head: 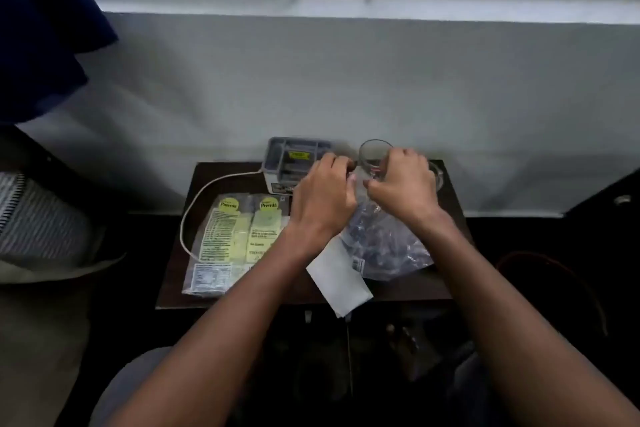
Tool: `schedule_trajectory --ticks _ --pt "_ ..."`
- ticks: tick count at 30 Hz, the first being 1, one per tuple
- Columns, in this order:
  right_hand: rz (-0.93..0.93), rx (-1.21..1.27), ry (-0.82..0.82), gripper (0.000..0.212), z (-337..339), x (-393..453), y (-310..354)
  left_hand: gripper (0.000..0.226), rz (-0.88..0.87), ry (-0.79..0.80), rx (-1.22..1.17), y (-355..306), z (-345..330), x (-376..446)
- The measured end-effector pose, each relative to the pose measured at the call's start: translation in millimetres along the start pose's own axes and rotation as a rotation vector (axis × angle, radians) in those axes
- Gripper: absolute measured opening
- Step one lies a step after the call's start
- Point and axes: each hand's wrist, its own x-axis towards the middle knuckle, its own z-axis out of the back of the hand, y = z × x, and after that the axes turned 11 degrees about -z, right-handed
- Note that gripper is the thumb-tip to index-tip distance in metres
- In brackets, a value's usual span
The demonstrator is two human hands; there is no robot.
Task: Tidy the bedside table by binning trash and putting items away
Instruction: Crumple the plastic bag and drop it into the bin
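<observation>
On the dark bedside table (429,284) lies a crumpled clear plastic bag (384,246). My left hand (325,194) and my right hand (403,182) both grip its upper edge, fingers curled, close together near the table's back. A clear drinking glass (374,152) stands just behind my right hand, partly hidden by it. A white paper slip (339,277) sticks out from under the bag over the table's front edge. Two yellow-labelled clear packets (232,239) lie flat on the left half of the table.
A grey box-like device (287,158) with a white cable (194,204) stands at the back of the table against the pale wall. A bed with striped bedding (38,218) lies to the left. A blue curtain (41,28) hangs at upper left. The floor around is dark.
</observation>
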Motion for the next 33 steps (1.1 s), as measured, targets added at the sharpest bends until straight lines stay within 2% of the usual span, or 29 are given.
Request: schedule_trajectory --ticks 2,5,9,12,14,16,18,23,25,27,30,33 --pt "0.000 -0.011 0.019 0.026 3.6 8.4 -10.5 0.028 0.075 0.073 0.011 2.3 -3.0 4.0" --pt "-0.073 0.020 0.088 0.037 3.6 16.2 -31.4 0.032 0.196 0.196 0.061 3.8 -5.4 5.9" --pt "-0.111 0.032 0.310 0.033 7.5 16.6 -32.5 0.055 0.313 0.321 0.085 3.9 -6.4 7.4" --pt "-0.131 0.105 0.428 0.027 6.8 16.9 -34.1 0.071 0.380 0.407 0.009 5.7 -10.3 2.0" --pt "-0.143 0.162 0.435 0.020 3.9 15.1 -38.1 0.079 0.425 0.470 -0.079 7.6 -14.5 -1.0" --pt "-0.157 0.230 0.400 0.021 3.0 13.1 -40.0 0.087 0.453 0.496 -0.121 9.8 -13.8 -1.7" --pt "-0.146 0.313 0.400 0.025 5.7 11.8 -41.0 0.090 0.449 0.487 -0.095 11.6 -6.0 -0.6" --pt "-0.018 0.989 0.537 0.038 20.5 1.3 -33.1 0.084 0.539 0.343 -0.142 12.2 33.6 -8.4" --pt "0.069 1.075 0.505 0.037 25.0 -4.9 -19.5 0.084 0.592 0.274 -0.221 11.2 46.5 -19.3" --pt "0.128 1.127 0.484 0.032 25.6 -12.3 -2.9 0.090 0.688 0.221 -0.408 13.5 56.0 -30.0" --pt "0.138 1.192 0.492 0.027 19.0 -25.4 22.1 0.097 0.762 0.060 -0.731 24.4 71.0 -40.9" --pt "0.117 1.165 0.550 0.032 9.1 -36.1 44.5 0.100 0.784 -0.127 -0.879 59.4 90.5 -49.7"
